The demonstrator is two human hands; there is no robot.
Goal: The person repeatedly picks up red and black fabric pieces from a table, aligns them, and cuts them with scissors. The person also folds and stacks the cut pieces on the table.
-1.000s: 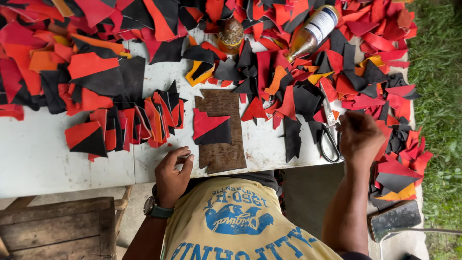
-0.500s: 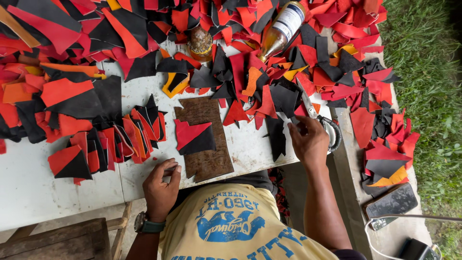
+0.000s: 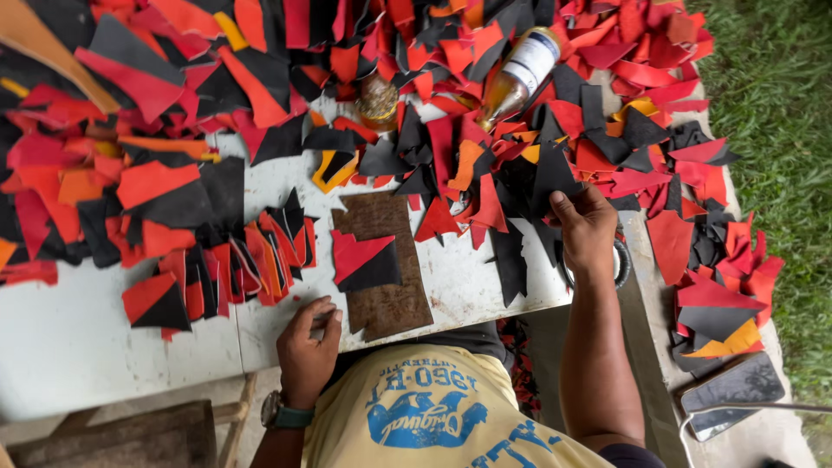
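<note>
Left hand point(image 3: 308, 347) resting at near edge of white counter point(image 3: 104, 347), fingers curled loosely, pinching nothing visible; fingertips just beside brown board point(image 3: 390, 295). Wristwatch point(image 3: 282, 414) on that wrist. Right hand point(image 3: 585, 230) reaching fwd, fingers bent, thumb & fingertips closing on a black triangular scrap point(image 3: 550, 173) at edge of the scrap heap point(image 3: 537, 147); grip narrow, scrap still lying w/ the others.

Brown board flat, rough, mottled, rectangular, in centre of counter. On it a red-and-black piece point(image 3: 364, 258), two pointed triangles overlapping. Left of board, row of joined pieces point(image 3: 234, 269) fanned out, red/black/orange, overlapping like tiles. Scraps thin, matte, leather-like, mostly triangles & slivers w/ sharp cut edges. Glass bottle point(image 3: 520, 74) w/ amber liquid & pale label lying tilted on heap. Small brownish jar point(image 3: 378, 102) upright among scraps. Scissors point(image 3: 620, 260) partly hidden behind right wrist. Dark phone point(image 3: 732, 390) on ledge at far right, near grass point(image 3: 780, 113).
</note>
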